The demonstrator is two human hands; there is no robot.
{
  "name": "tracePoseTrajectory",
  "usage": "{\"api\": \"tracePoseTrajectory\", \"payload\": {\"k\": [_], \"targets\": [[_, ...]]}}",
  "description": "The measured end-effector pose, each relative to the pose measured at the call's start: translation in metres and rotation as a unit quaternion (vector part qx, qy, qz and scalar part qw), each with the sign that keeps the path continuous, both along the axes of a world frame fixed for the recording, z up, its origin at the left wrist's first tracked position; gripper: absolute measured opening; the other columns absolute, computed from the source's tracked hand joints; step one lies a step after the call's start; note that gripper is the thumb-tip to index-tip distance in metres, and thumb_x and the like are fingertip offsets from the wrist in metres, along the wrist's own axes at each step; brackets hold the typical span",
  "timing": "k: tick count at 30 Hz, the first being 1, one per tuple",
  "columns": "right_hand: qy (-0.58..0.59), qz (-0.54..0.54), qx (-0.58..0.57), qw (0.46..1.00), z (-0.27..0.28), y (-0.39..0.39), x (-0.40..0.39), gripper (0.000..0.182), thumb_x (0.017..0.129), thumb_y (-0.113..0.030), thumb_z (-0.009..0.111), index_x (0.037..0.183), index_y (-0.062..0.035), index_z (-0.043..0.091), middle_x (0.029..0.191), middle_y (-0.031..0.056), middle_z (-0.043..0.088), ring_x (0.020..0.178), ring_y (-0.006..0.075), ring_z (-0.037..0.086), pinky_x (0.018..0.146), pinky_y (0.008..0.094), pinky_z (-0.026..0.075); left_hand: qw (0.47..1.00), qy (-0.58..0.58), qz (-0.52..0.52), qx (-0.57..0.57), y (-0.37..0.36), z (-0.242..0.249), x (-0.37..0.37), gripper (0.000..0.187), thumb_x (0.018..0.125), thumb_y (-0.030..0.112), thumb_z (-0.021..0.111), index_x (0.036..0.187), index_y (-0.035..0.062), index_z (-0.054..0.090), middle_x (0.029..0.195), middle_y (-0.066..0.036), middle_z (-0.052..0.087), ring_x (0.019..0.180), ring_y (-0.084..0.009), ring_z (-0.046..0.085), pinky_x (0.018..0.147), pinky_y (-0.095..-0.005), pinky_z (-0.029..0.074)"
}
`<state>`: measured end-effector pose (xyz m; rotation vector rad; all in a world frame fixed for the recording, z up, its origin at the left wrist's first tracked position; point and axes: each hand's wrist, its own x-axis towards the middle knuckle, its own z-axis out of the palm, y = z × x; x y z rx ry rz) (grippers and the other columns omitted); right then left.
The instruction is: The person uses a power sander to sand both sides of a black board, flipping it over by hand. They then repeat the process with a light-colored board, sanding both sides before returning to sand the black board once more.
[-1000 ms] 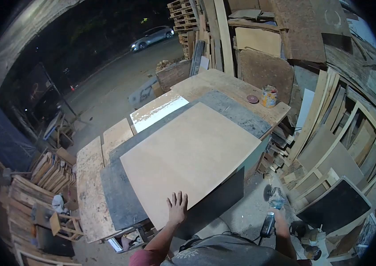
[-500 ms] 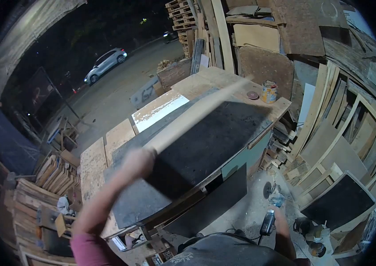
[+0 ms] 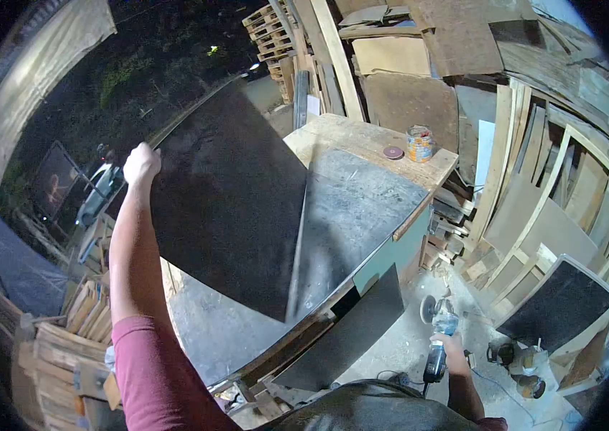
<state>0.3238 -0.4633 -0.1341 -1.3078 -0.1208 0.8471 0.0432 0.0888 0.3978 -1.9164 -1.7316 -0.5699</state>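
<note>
At the upper left, my left hand is closed on the edge of a large dark board. The board stands tilted up, its lower right edge on or just above the grey-black worktop. Down at the lower right, my right hand is wrapped around an angle grinder with a blue-and-black body. The grinder's round disc points away from me, beside the bench and above the floor.
A tin and a reddish sanding disc sit at the bench's far right corner. Another dark panel leans against the bench front. Wooden frames and offcuts line the right side. A black-faced panel leans there too.
The board, earlier blurred with a pale strip showing, has swung up and left with my left hand and now shows its dark face. My right hand still holds the grinder. The view has shifted.
</note>
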Motion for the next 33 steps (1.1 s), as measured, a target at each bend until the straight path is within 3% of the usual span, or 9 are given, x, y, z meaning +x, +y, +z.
{"api": "tracePoseTrajectory", "payload": {"k": [8, 9, 11, 16, 21, 25, 27, 30, 33], "targets": [[-0.144, 0.064, 0.070, 0.985, -0.047, -0.027, 0.013, 0.018, 0.083, -0.008, 0.061, 0.100, -0.0040, 0.063, 0.091, 0.0077, 0.061, 0.077, 0.0168, 0.062, 0.068, 0.0290, 0.050, 0.976, -0.021, -0.062, -0.207, 0.223, -0.157, -0.235, 0.042, 0.092, 0.037, 0.056, 0.111, 0.0008, 0.067, 0.109, -0.022, 0.068, 0.101, -0.0377, 0.066, 0.085, -0.0458, 0.052], [-0.137, 0.063, 0.066, 0.986, -0.054, -0.031, 0.019, 0.018, 0.083, -0.008, 0.061, 0.100, -0.0040, 0.063, 0.091, 0.0077, 0.061, 0.077, 0.0168, 0.062, 0.068, 0.0290, 0.050, 0.973, -0.076, -0.032, -0.217, 0.202, -0.197, -0.254, 0.043, 0.092, 0.038, 0.056, 0.111, 0.0001, 0.066, 0.108, -0.021, 0.068, 0.100, -0.0374, 0.066, 0.085, -0.0457, 0.052], [-0.547, 0.072, -0.044, 0.833, -0.065, -0.040, 0.024, 0.024, 0.086, -0.002, 0.057, 0.109, -0.0053, 0.061, 0.096, 0.0085, 0.060, 0.083, 0.0179, 0.061, 0.073, 0.0289, 0.049, 0.957, -0.173, 0.023, -0.234, 0.130, -0.303, -0.278, 0.046, 0.093, 0.039, 0.056, 0.111, -0.0013, 0.066, 0.107, -0.021, 0.069, 0.098, -0.0368, 0.066, 0.084, -0.0455, 0.052], [-0.243, 0.099, 0.087, 0.961, -0.036, -0.043, 0.027, 0.028, 0.091, -0.001, 0.055, 0.118, -0.0043, 0.055, 0.103, 0.0089, 0.061, 0.092, 0.0166, 0.060, 0.081, 0.0306, 0.050, 0.872, -0.379, 0.142, -0.274, -0.040, -0.517, -0.236, 0.052, 0.093, 0.043, 0.055, 0.110, -0.0049, 0.065, 0.105, -0.021, 0.069, 0.094, -0.0353, 0.067, 0.082, -0.0451, 0.053], [-0.105, 0.069, 0.132, 0.983, -0.025, -0.036, 0.026, 0.031, 0.092, -0.005, 0.056, 0.123, -0.0045, 0.050, 0.108, 0.0104, 0.060, 0.095, 0.0176, 0.061, 0.084, 0.0320, 0.051, 0.815, -0.468, 0.223, -0.258, -0.077, -0.551, -0.205, 0.062, 0.091, 0.051, 0.057, 0.110, -0.0083, 0.065, 0.102, -0.023, 0.069, 0.092, -0.0334, 0.067, 0.081, -0.0446, 0.053], [0.216, -0.009, 0.150, 0.965, -0.024, -0.005, 0.033, 0.024, 0.086, -0.019, 0.062, 0.104, -0.0023, 0.059, 0.091, 0.0100, 0.065, 0.083, 0.0205, 0.065, 0.076, 0.0347, 0.054, 0.871, -0.158, 0.187, -0.426, -0.083, -0.542, -0.197, 0.065, 0.087, 0.047, 0.064, 0.127, -0.0048, 0.055, 0.124, -0.025, 0.059, 0.112, -0.0389, 0.060, 0.090, -0.0493, 0.049], [0.313, 0.027, 0.101, 0.944, -0.044, 0.010, 0.038, 0.023, 0.081, -0.019, 0.065, 0.097, -0.0016, 0.061, 0.081, 0.0099, 0.066, 0.070, 0.0224, 0.066, 0.067, 0.0368, 0.056, 0.952, -0.053, 0.203, -0.222, -0.128, -0.498, -0.143, 0.074, 0.086, 0.047, 0.066, 0.141, 0.0033, 0.043, 0.143, -0.023, 0.042, 0.128, -0.0403, 0.045, 0.099, -0.0533, 0.043], [0.344, 0.023, 0.105, 0.933, -0.082, 0.026, 0.038, 0.021, 0.078, -0.015, 0.067, 0.093, -0.0020, 0.061, 0.080, 0.0118, 0.067, 0.065, 0.0246, 0.066, 0.061, 0.0376, 0.056, 0.971, -0.055, -0.055, -0.227, -0.145, -0.488, -0.116, 0.079, 0.082, 0.049, 0.070, 0.143, 0.0080, 0.040, 0.146, -0.022, 0.036, 0.133, -0.0417, 0.037, 0.104, -0.0559, 0.036], [0.361, 0.019, 0.109, 0.926, -0.074, 0.041, 0.035, 0.023, 0.077, -0.014, 0.067, 0.094, -0.0015, 0.060, 0.082, 0.0130, 0.067, 0.068, 0.0256, 0.067, 0.064, 0.0379, 0.057, 0.872, -0.117, -0.299, -0.369, -0.201, -0.482, -0.055, 0.092, 0.074, 0.056, 0.075, 0.140, 0.0023, 0.042, 0.153, -0.027, 0.024, 0.138, -0.0420, 0.032, 0.110, -0.0578, 0.028]]}}
